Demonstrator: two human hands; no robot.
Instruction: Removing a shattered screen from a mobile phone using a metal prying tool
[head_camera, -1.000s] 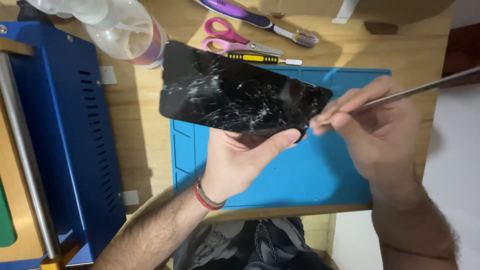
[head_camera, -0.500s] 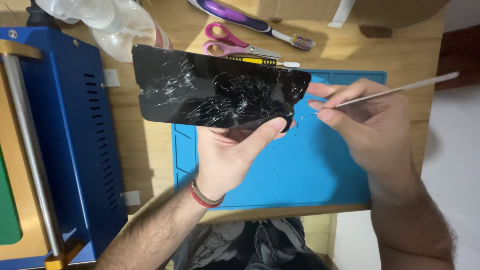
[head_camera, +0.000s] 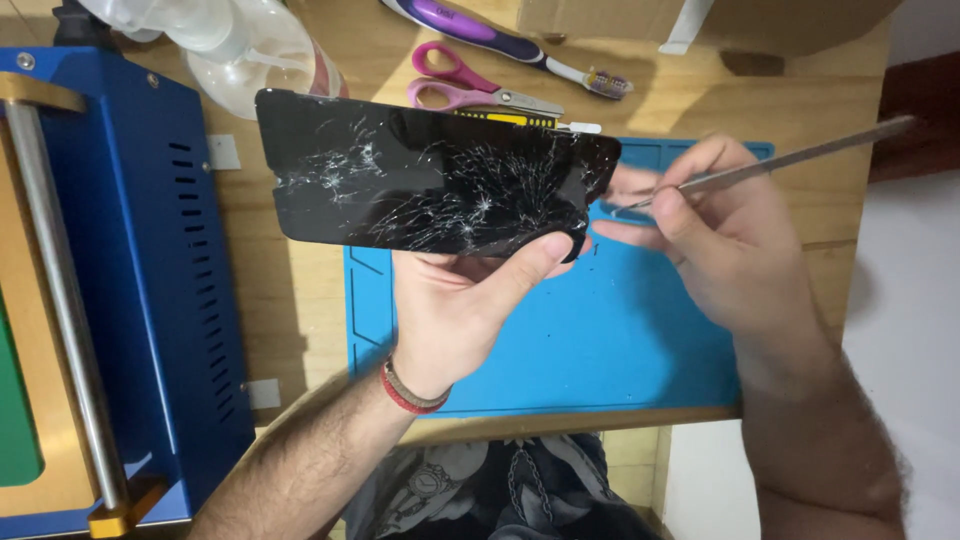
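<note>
Wooden desk (head_camera: 290, 300) fills the frame, blue work mat (head_camera: 620, 340) at centre-right. Left hand (head_camera: 460, 300) at centre grips a cracked black phone screen (head_camera: 430, 185) from below, thumb pressed on its lower right edge; the screen is lifted above the mat, long side running left to right, cracks spread across it. Right hand (head_camera: 720, 230) at right pinches a thin metal pry tool (head_camera: 770, 165), tip just beside the screen's right end; contact cannot be told. Blue machine (head_camera: 150, 280) with a metal roller sits along the left. Pink scissors (head_camera: 470, 85), purple toothbrush (head_camera: 500, 40) and a clear plastic bottle (head_camera: 250, 50) lie along the top, cardboard box (head_camera: 720, 20) upper right.
</note>
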